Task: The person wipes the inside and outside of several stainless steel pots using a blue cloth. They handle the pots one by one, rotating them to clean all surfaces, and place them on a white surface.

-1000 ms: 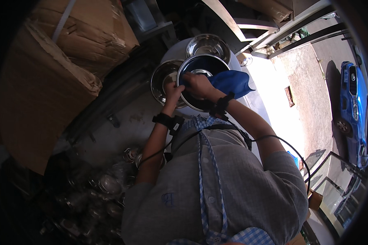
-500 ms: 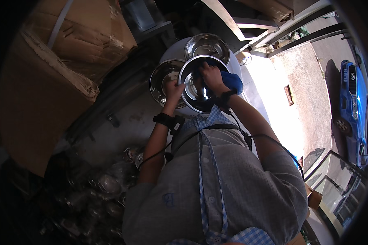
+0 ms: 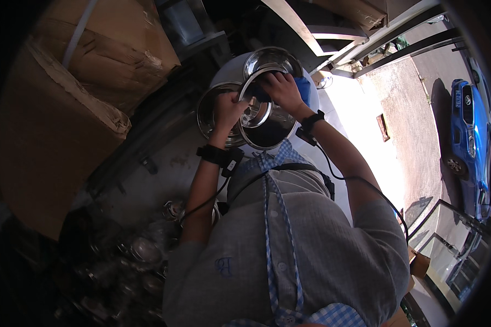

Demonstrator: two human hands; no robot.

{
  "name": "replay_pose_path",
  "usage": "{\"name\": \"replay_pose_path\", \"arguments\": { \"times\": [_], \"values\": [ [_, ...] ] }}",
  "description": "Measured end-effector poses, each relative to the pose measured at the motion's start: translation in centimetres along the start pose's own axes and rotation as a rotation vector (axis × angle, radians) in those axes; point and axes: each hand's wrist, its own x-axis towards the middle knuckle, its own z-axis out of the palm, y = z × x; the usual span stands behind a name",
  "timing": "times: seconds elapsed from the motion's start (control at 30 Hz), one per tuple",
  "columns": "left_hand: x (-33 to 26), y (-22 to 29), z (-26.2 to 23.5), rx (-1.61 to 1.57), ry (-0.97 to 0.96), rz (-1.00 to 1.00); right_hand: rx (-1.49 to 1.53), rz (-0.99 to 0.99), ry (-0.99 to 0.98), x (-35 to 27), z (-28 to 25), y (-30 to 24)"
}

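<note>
My left hand (image 3: 229, 112) is closed on the near-left rim of a shiny steel basin (image 3: 275, 131), which is tilted up in front of me. Inside its far part my right hand (image 3: 282, 91) presses a dark blue cloth (image 3: 304, 90), with a loose end hanging over the far right rim. The fingertips of that hand are partly lost in shadow. A second steel basin (image 3: 203, 111) stands under and beside my left hand. Beyond the held one is a third steel basin (image 3: 273, 56), partly covered by it. All rest on or above a round white surface (image 3: 235, 66).
Large cardboard boxes (image 3: 109, 54) fill the left side. Several plastic-wrapped shiny items (image 3: 142, 248) lie at the lower left. A white metal frame (image 3: 333, 35) stands at the far right, and a blue car (image 3: 468, 136) is parked outside. Cables hang from both wrist bands.
The held basin has tilted up more steeply. My right hand has shifted slightly with the cloth, and the cloth's loose end has drawn inward. My left hand has turned at the rim.
</note>
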Motion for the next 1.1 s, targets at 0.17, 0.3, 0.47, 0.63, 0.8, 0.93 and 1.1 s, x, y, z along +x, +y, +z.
{"name": "replay_pose_path", "arguments": {
  "times": [0.17,0.3,0.47,0.63,0.8,0.93,1.1],
  "values": [
    [-0.6,3.3,-0.5,0.000,0.159,0.171,-0.035,0.208,0.014,-0.1,2.2,-1.1],
    [-0.6,3.2,-1.0,0.009,0.254,0.348,0.481,0.393,-0.355,-0.3,1.2,-3.8],
    [-1.5,4.6,-0.8,-0.024,0.310,0.425,1.049,0.176,-0.256,0.1,2.1,-5.7],
    [-1.4,5.0,-1.5,0.052,0.292,0.466,0.425,0.364,-0.290,1.5,1.4,-3.1],
    [-1.0,6.2,-1.7,0.027,0.321,0.506,0.158,0.254,0.067,4.0,0.2,0.9],
    [-1.3,8.0,-1.2,-0.006,0.329,0.502,0.492,0.267,-0.165,3.4,-0.3,-1.4],
    [-0.9,7.2,-1.0,-0.022,0.345,0.521,0.933,0.284,-0.226,2.8,-2.3,-5.9]
  ]
}}
